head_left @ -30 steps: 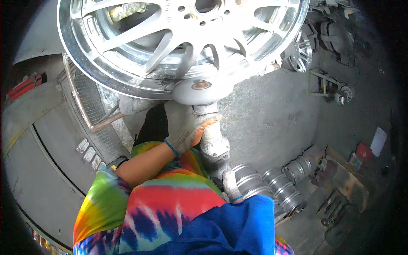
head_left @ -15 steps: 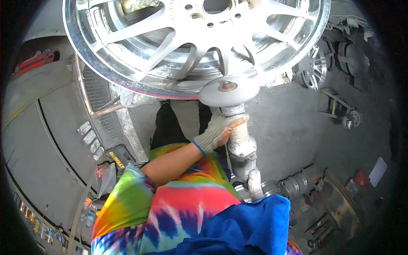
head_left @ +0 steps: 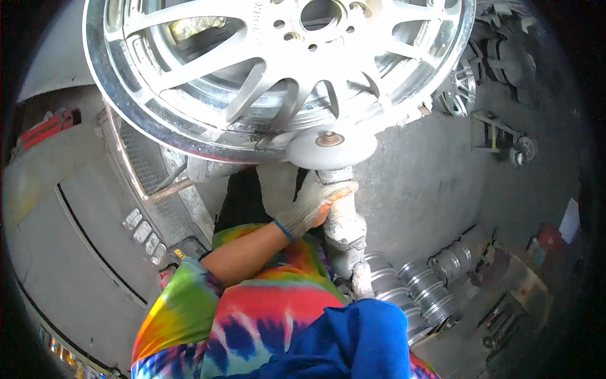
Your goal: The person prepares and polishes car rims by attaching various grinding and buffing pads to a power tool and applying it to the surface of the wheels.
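My left hand (head_left: 312, 205), in a white knit glove with orange patches, is closed around the whitish wrapped neck of a hand-held power polisher (head_left: 344, 228). At the tool's far end is a round grey-white polishing disc (head_left: 329, 150) with a metal nut at its centre. The disc overlaps the near rim of a large silver alloy wheel (head_left: 259, 95); whether they touch is hard to see. At the tool's rear, a whitish form (head_left: 363, 281) meets the blue cloth (head_left: 360, 335); I cannot make out whether it is my right glove or part of the tool.
A metal frame with mesh (head_left: 148, 155) stands left, below the wheel. Stacked silver rims (head_left: 429, 294) lie at lower right. Another spoked wheel (head_left: 459, 91) leans farther off at upper right, near a small stand (head_left: 495, 136). Several small whitish blocks (head_left: 144, 230) line the left side.
My left hand, the polisher and its disc have shifted slightly left in view. The wheel sits a little lower and farther left, and more stacked rims show at lower right.
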Demonstrator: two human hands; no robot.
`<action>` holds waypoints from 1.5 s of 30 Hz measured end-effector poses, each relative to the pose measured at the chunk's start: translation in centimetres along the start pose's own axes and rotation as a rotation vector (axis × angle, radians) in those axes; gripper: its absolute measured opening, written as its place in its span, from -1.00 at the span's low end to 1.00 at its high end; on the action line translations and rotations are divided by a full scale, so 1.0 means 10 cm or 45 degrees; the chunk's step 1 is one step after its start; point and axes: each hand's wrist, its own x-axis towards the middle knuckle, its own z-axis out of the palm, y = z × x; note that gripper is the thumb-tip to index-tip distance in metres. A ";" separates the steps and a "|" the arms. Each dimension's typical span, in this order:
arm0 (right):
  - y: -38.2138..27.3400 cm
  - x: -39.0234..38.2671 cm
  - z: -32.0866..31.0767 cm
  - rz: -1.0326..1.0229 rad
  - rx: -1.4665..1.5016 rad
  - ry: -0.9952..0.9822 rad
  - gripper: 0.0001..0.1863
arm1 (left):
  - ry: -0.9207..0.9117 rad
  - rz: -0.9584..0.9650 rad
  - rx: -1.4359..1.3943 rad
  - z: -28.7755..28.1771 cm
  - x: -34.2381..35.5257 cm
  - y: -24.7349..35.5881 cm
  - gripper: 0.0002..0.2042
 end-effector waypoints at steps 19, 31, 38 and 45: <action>-0.05 0.05 0.00 -0.030 -0.020 -0.106 -0.57 | 0.031 -0.129 0.118 -0.59 -0.14 0.01 -0.42; -0.04 0.64 -1.09 -0.116 -0.220 -0.228 -0.52 | 0.094 0.171 -0.581 0.02 0.11 -1.26 -0.56; -0.59 0.83 -1.69 -0.365 -0.412 -0.041 -0.53 | 0.232 0.106 -0.638 0.56 0.43 -0.97 -0.68; -0.46 0.78 -1.48 -0.234 -0.205 -0.147 -0.53 | 0.418 -0.109 -0.553 0.64 0.38 -0.66 -0.63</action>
